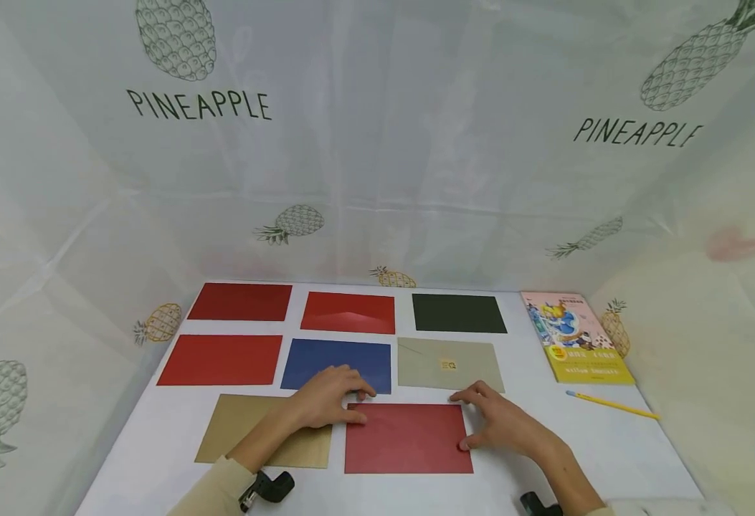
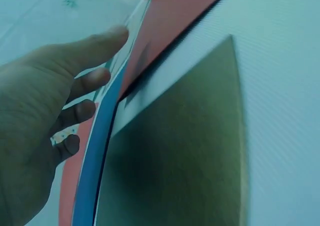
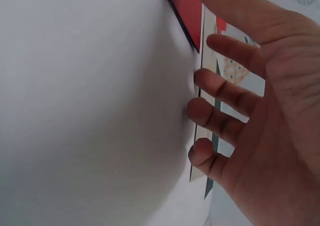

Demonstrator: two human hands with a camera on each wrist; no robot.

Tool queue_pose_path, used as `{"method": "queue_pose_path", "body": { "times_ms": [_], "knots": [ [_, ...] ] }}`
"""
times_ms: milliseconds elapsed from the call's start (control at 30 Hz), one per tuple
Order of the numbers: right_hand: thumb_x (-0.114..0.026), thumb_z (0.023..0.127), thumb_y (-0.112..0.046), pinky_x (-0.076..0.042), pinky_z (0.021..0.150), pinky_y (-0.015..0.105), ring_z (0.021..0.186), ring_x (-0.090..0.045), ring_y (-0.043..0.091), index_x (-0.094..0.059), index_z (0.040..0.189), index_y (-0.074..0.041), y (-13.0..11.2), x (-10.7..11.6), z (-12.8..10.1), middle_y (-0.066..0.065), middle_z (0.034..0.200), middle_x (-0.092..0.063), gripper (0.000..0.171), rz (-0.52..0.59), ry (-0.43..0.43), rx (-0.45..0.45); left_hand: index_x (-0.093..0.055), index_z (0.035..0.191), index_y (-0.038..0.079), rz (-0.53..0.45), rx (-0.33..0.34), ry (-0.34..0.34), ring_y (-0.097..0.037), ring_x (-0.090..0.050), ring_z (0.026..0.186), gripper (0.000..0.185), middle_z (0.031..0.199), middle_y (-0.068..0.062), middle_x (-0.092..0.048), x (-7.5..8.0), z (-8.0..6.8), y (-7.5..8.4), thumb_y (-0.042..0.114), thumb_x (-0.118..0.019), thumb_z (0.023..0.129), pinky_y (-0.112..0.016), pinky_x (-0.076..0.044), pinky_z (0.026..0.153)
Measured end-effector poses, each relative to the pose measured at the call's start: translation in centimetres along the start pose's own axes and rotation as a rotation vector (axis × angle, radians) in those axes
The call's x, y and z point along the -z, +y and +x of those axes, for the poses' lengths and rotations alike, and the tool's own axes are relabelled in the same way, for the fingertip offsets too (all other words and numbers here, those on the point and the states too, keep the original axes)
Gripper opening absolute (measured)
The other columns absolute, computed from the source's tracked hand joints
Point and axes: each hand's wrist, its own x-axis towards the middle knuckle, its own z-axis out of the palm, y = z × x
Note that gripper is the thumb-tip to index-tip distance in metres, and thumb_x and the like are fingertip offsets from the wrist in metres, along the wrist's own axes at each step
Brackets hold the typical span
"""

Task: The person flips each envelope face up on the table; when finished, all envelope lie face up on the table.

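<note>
Lying flat at the near middle of the white table [image 1: 616, 444], a dark red envelope [image 1: 408, 438] is touched at its far left corner by the left hand [image 1: 325, 395] and at its right edge by the right hand [image 1: 502, 426], fingers loosely extended, nothing gripped. A gold envelope [image 1: 241, 423] is seen just beside it.

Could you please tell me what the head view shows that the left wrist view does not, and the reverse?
Only the head view shows the right hand, the yellow illustrated paperback book, the yellow pencil and the black rectangular paper envelope. Only the left wrist view shows the left hand's palm side, with its fingers loosely extended. Both share the left hand, the dark red rectangular paper envelope, the blue rectangular paper envelope and the gold-brown rectangular paper envelope.
</note>
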Motion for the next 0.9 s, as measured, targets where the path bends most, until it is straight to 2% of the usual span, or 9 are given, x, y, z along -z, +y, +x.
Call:
{"method": "queue_pose_path", "body": {
  "times_ms": [100,233,333,467,633,900],
  "knots": [
    [-0.091,0.066,-0.051,-0.054,0.087,0.040,0.110,-0.052,0.015,-0.063,0.127,-0.031,-0.3,-0.3,-0.2,-0.012,0.116,-0.048,0.070,-0.043,0.005,0.002,-0.072,0.117,0.035,0.067,-0.003,-0.024,-0.003,-0.050,0.099,0.044,0.098,0.020,-0.060,0.3,-1.0,0.4,0.056,-0.080,0.079,-0.041,-0.044,0.093],
    [-0.092,0.064,-0.049,-0.053,0.080,0.036,0.103,-0.051,0.013,-0.063,0.121,-0.030,-0.6,-0.5,-0.1,-0.011,0.114,-0.047,0.067,-0.072,0.010,-0.008,-0.070,0.117,0.037,0.122,0.033,-0.060,-0.006,-0.049,0.105,0.051,0.103,0.019,-0.058,0.6,-2.3,1.0,0.062,-0.081,0.074,-0.052,-0.041,0.100],
    [-0.093,0.063,-0.049,-0.052,0.077,0.033,0.100,-0.051,0.013,-0.062,0.118,-0.028,-0.7,-0.5,0.1,-0.010,0.115,-0.047,0.066,-0.094,0.017,0.000,-0.068,0.122,0.036,0.156,0.041,-0.074,-0.007,-0.049,0.107,0.064,0.109,0.018,-0.057,0.7,-3.1,1.2,0.070,-0.079,0.069,-0.048,-0.041,0.098],
    [-0.094,0.061,-0.050,-0.052,0.075,0.032,0.099,-0.052,0.013,-0.060,0.114,-0.026,-0.6,-0.6,0.3,-0.009,0.114,-0.046,0.068,-0.115,0.025,-0.014,-0.065,0.129,0.033,0.206,0.032,-0.058,-0.008,-0.047,0.106,0.079,0.113,0.016,-0.056,0.5,-3.7,1.2,0.078,-0.076,0.065,-0.043,-0.041,0.092],
    [-0.094,0.057,-0.055,-0.053,0.078,0.033,0.098,-0.052,0.013,-0.060,0.111,-0.026,-0.5,-0.7,0.6,-0.009,0.112,-0.046,0.070,-0.115,0.032,-0.067,-0.060,0.134,0.031,0.255,0.049,-0.042,-0.007,-0.046,0.104,0.090,0.114,0.013,-0.055,0.2,-3.9,1.1,0.081,-0.077,0.061,-0.038,-0.038,0.087],
    [-0.092,0.056,-0.058,-0.052,0.080,0.034,0.097,-0.051,0.014,-0.057,0.107,-0.024,-0.1,-0.6,0.7,-0.007,0.109,-0.045,0.071,-0.103,0.023,-0.060,-0.056,0.139,0.024,0.309,0.060,-0.030,-0.010,-0.043,0.103,0.104,0.114,0.009,-0.052,0.0,-3.8,1.4,0.085,-0.075,0.056,-0.035,-0.033,0.083]
  ]
}}
